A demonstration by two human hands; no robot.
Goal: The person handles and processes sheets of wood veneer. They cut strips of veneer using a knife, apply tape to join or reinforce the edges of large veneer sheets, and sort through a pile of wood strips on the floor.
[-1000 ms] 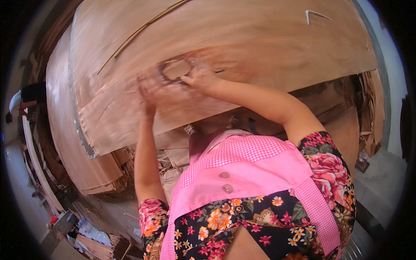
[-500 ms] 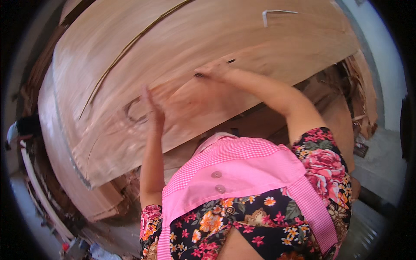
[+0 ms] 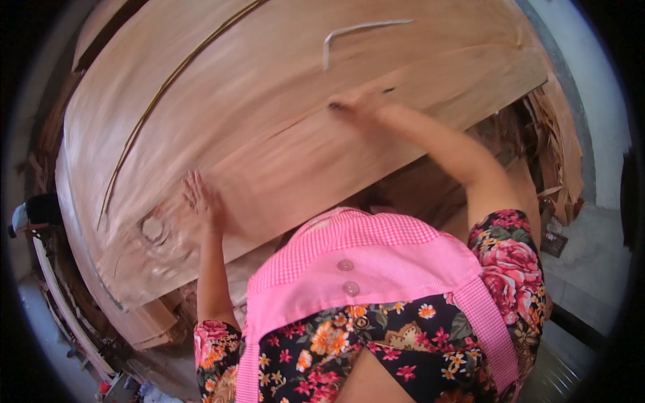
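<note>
A wide light-brown wood veneer sheet [image 3: 282, 161] fills the middle of the view. My left hand [image 3: 205, 200] lies on it with fingers spread, right of a ring-shaped, knot-like mark [image 3: 154, 228]. My right hand [image 3: 363, 105] is higher up and to the right on the sheet, smeared by motion; a small dark shape shows at its fingers, which I cannot make out. Above my hands lie a long thin yellowish strip [image 3: 168, 80] and a bent white strip [image 3: 349, 28].
Torn veneer scraps [image 3: 551, 161] pile under the sheet's right end, beside a pale wall [image 3: 601, 121]. A long pale board [image 3: 64, 295] runs at the left, below a dark-and-light item [image 3: 37, 211] I cannot make out. Grey floor [image 3: 578, 262] shows at lower right.
My right hand has slid up and right along the sheet. My left hand has moved lower. The knot-like mark and the strips now appear farther left as the view shifts.
</note>
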